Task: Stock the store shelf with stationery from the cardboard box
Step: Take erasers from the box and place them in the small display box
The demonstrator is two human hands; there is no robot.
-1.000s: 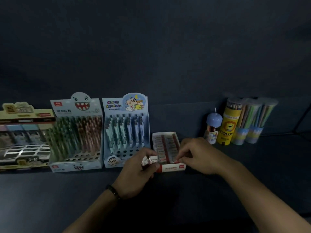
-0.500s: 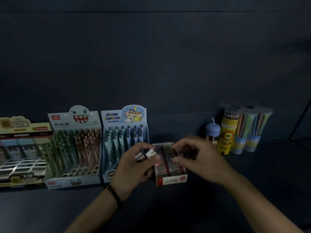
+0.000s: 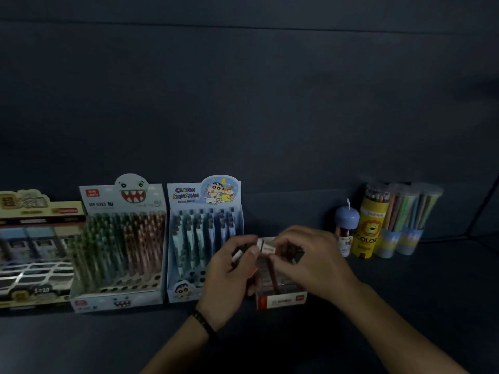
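The left hand (image 3: pixel 229 276) curls round a spare eraser (image 3: pixel 237 256) while the right hand (image 3: pixel 310 260) pinches a white eraser (image 3: pixel 267 247) between them, likely to slot it into the eraser box (image 3: pixel 280 300) directly beneath. The Crayon Shin-chan pen display (image 3: pixel 199 238) stands left of the hands, with pencil tubes (image 3: pixel 399 220) farther right on the shelf (image 3: pixel 418 306).

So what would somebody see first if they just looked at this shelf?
Probably the hands in the middle: the left hand and right hand both pinch a small white packet just above a little red-and-white box. After that, the toothy-face display and the cartoon-boy display, full of pens, to its left, then the yellow lion tube on the right.
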